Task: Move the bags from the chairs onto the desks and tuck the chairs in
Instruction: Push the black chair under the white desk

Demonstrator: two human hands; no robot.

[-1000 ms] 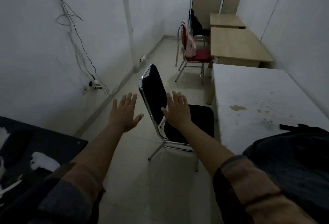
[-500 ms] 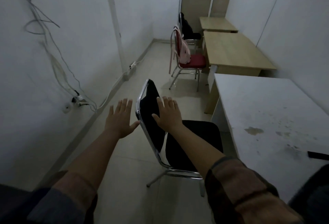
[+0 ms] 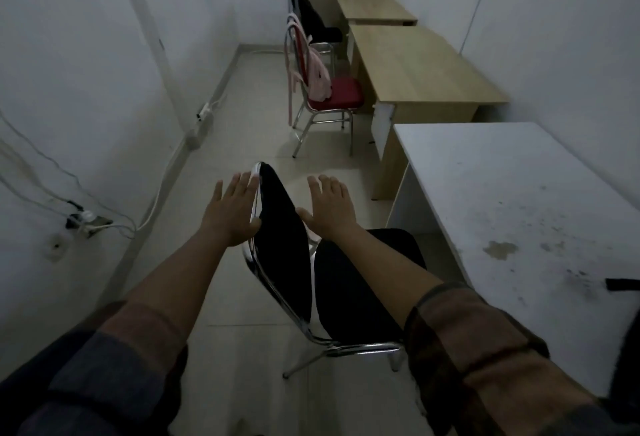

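Note:
A black chair with a chrome frame stands just below me, its seat beside the white desk. My left hand is spread open against the left edge of its backrest. My right hand hovers open on the backrest's right side, over the seat. Farther off, a red chair carries a pink bag in front of a wooden desk. Behind it a third chair holds a black bag beside another wooden desk.
The aisle is narrow, with a white wall on the left. Cables and a power strip hang low on that wall, and another strip lies by the skirting. A black strap end lies on the white desk's right edge.
I have stepped closer to the black chair. Both hands moved from left of the backrest to either side of it. The black bag on the white desk has dropped out of view.

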